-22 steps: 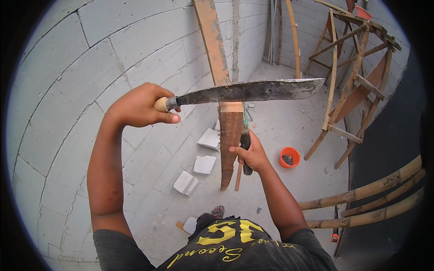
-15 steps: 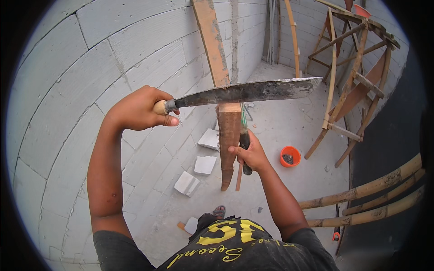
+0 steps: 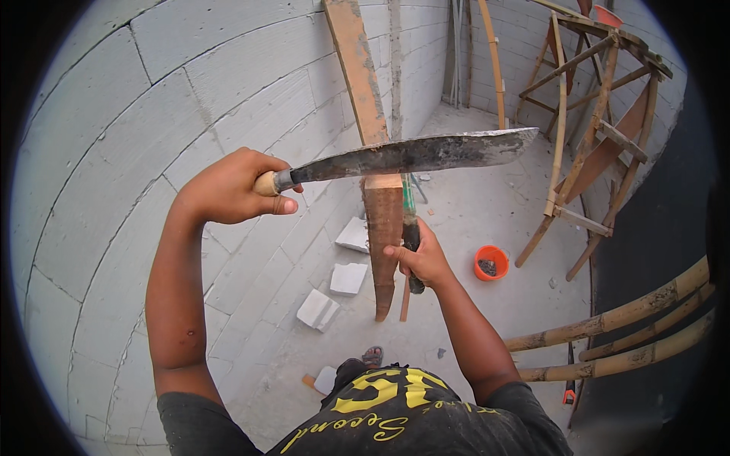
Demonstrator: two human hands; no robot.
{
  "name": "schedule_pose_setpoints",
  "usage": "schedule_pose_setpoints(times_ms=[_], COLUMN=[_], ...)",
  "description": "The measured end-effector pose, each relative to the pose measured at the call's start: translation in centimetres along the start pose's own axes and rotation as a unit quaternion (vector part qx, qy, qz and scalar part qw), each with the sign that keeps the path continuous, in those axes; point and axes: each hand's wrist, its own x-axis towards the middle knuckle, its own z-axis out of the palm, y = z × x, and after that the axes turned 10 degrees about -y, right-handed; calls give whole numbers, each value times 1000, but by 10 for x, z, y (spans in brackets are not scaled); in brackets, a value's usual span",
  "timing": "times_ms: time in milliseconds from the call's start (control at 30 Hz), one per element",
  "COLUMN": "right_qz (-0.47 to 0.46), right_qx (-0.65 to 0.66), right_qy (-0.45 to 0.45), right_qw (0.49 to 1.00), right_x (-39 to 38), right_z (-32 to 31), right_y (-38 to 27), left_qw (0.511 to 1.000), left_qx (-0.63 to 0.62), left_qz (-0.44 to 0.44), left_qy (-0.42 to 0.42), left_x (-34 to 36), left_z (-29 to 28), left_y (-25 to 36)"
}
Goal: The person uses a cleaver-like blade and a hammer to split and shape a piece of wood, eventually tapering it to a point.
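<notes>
My left hand (image 3: 237,186) is closed round the pale wooden handle of a machete (image 3: 411,154), with the thumb stretched out below. Its long dark blade lies nearly level, pointing right, and crosses in front of a long wooden board (image 3: 357,76) smeared with mortar. Just below the blade stands a rough brown piece of wood (image 3: 385,216) with a pale flat top and a narrow lower end. My right hand (image 3: 422,257) grips a tool with a black handle and green shaft (image 3: 411,232), its thumb against the brown wood. The blade hides the tool's upper end.
A grey block wall (image 3: 122,159) rises close on the left. Broken white blocks (image 3: 348,279) lie along its foot. An orange bucket (image 3: 491,263) stands right of my right hand. Bamboo poles (image 3: 623,346) and a bamboo trestle (image 3: 601,129) take up the right side.
The machete and my left hand have shifted very slightly left and down. Both hands keep their grips, and the view has moved a little.
</notes>
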Motion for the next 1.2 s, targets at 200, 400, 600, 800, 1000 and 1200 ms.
schedule_pose_setpoints(times_ms=[200,400,600,800,1000,1200], right_qz=[-5,-4,-3,6,-1,-48], right_qx=[5,10,14,10,-56,-60], right_qy=[0,-1,-2,16,88,216], right_qw=[1000,1000,1000,1000,995,973], right_x=[-1,-1,1,-4,-18,-51], right_z=[1,1,-1,1,5,-13], right_y=[-2,0,3,1,-2,4], left_qw=[999,998,998,998,993,992], left_qx=[3,-16,-1,3,50,73], left_qz=[-38,-51,-60,-59,-94,-90], left_qy=[-5,-29,-30,-30,-48,-50], left_x=[-1,-2,-1,-2,2,4], left_z=[-1,2,1,1,-4,-5], left_y=[2,9,9,8,20,31])
